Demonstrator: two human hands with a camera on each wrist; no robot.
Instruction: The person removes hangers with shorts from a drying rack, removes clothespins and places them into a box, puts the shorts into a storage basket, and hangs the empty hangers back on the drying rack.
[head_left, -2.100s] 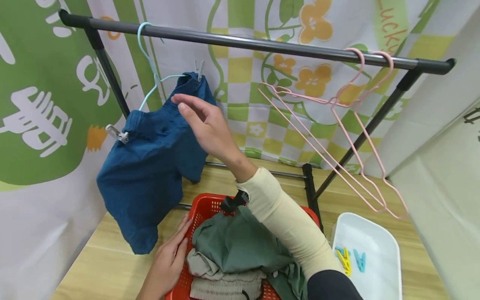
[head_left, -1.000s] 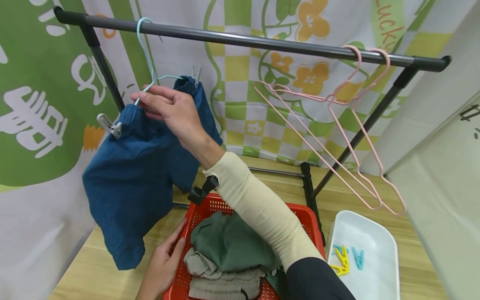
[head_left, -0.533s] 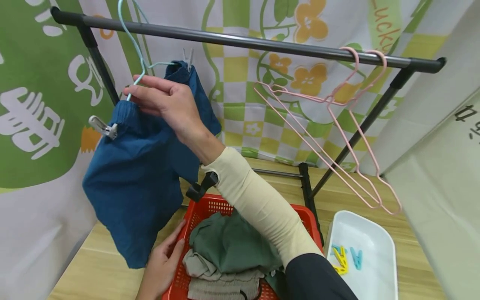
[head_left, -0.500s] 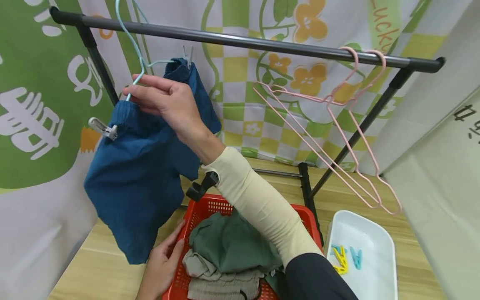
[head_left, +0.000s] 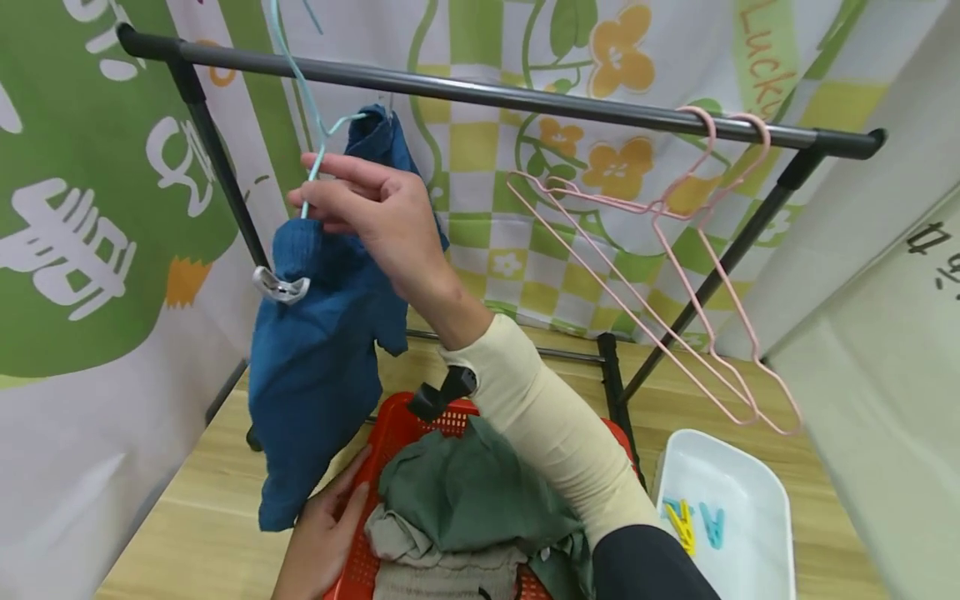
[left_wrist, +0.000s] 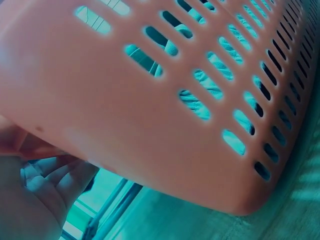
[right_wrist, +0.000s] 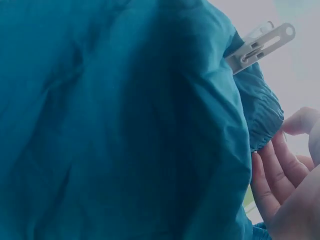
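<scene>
In the head view my right hand [head_left: 390, 217] pinches one arm of a light blue hanger [head_left: 324, 137] between thumb and fingers. The hanger's hook rises above the rack's bar and leaves the top of the frame. Blue shorts [head_left: 322, 367] hang from it by the waistband, with a grey-white clip [head_left: 281, 287] at the near side; the far clip is mostly hidden behind the bar. In the right wrist view the shorts fill most of the picture, beside the clip [right_wrist: 262, 47]. My left hand [head_left: 318, 533] rests along the left side of a red basket [head_left: 363, 542], fingers fairly straight.
Two pink hangers [head_left: 705, 212] hang at the right of the black rack bar [head_left: 480, 93]. Dark green clothing [head_left: 472, 483] and grey-beige clothing [head_left: 442, 575] lie in the basket. A white tray [head_left: 750, 467] holds yellow and blue clothespins [head_left: 712, 525]. A patterned curtain [head_left: 495, 242] stands behind.
My right hand has moved to the hanger and gripped it. Its hook has risen off the bar. Hanger and shorts have since swung right and turned. My left hand stays at the basket.
</scene>
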